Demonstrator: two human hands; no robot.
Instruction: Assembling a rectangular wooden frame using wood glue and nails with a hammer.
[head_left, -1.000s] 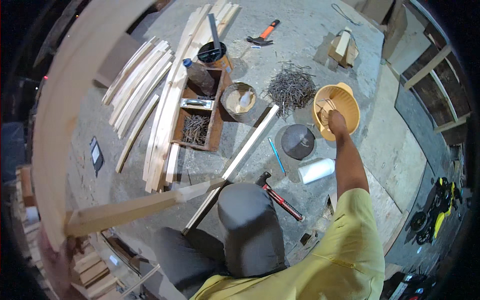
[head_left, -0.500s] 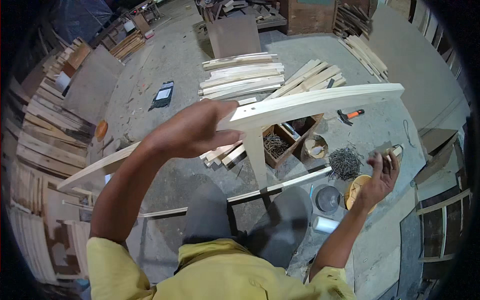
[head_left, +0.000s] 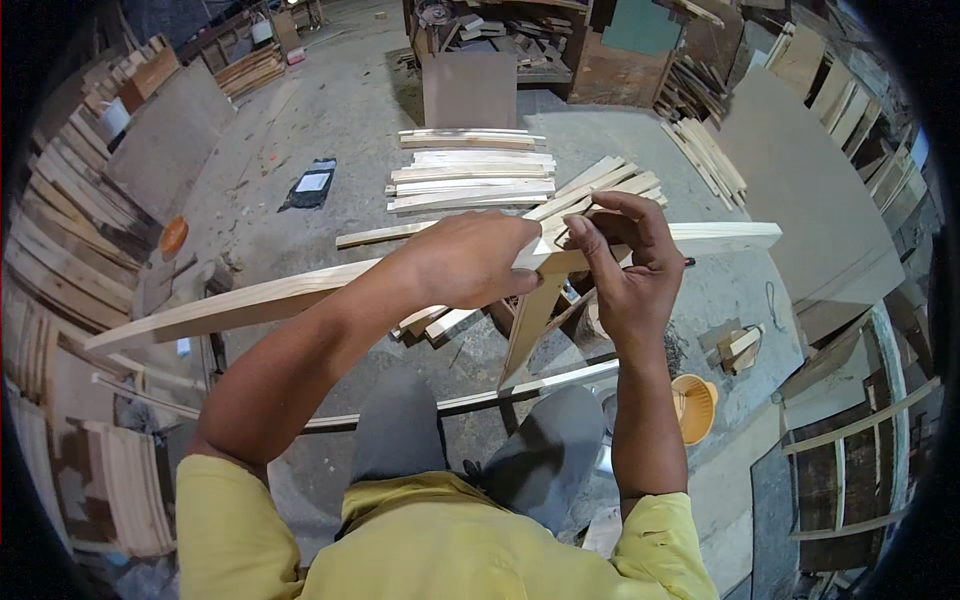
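A long, curved pale wooden rail [head_left: 240, 305] lies across in front of me, above my knees. My left hand [head_left: 475, 262] is closed round it near its middle. A short wooden crosspiece [head_left: 530, 335] runs from that spot down to a thin lower rail [head_left: 460, 403] by my knees. Just right of my left hand, my right hand [head_left: 635, 255] is at the rail's upper edge, with thumb and forefinger bent together. What it pinches, if anything, is too small to make out. The rail's right end [head_left: 735, 236] sticks out beyond my right hand.
Pale wooden strips [head_left: 470, 180] lie stacked on the floor ahead. A yellow plastic basket [head_left: 697, 408] and small wood offcuts [head_left: 740, 347] stand at the right. My arms and the rail partly hide a wooden box [head_left: 570, 325]. A dark packet [head_left: 310, 183] lies farther left.
My right hand has moved from the floor items at the right up to the rail, beside my left hand. The rail's right end has dropped lower in view; my left hand still grips it.
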